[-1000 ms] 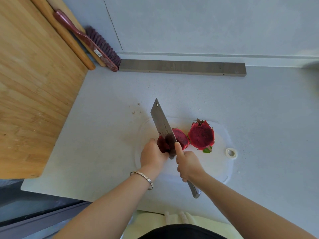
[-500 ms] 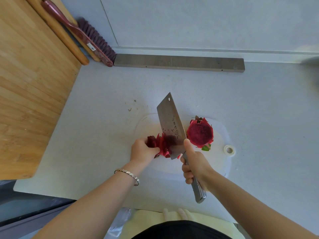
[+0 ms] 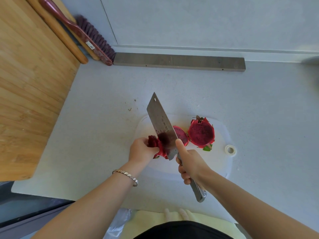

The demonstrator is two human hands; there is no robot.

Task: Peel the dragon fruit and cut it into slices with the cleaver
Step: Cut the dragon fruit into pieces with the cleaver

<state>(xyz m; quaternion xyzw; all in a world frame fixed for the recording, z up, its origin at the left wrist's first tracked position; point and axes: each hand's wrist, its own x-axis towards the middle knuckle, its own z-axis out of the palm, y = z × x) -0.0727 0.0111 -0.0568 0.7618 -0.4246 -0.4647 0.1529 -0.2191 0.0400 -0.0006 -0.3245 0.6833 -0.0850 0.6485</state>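
Note:
My right hand [image 3: 190,163] grips the cleaver [image 3: 162,125] by its steel handle, thumb up along the blade, which is smeared with red juice. My left hand [image 3: 141,150] holds a cut piece of dragon fruit [image 3: 155,145] by its pink skin, just left of the blade over the white cutting board [image 3: 222,163]. Another piece of dragon fruit [image 3: 181,134] lies flat behind the blade, partly hidden. A larger half dragon fruit [image 3: 201,132] sits cut face up at the board's right.
A large bamboo board [image 3: 29,94] covers the counter on the left. A rolling pin [image 3: 58,31] and a brush [image 3: 89,38] lean in the back corner beside a grey wooden bar [image 3: 179,62] along the wall. The counter's front edge is near my body.
The cleaver blade has lifted off the fruit and tilted. My left hand has pulled its piece of dragon fruit leftwards, away from the piece lying behind the blade.

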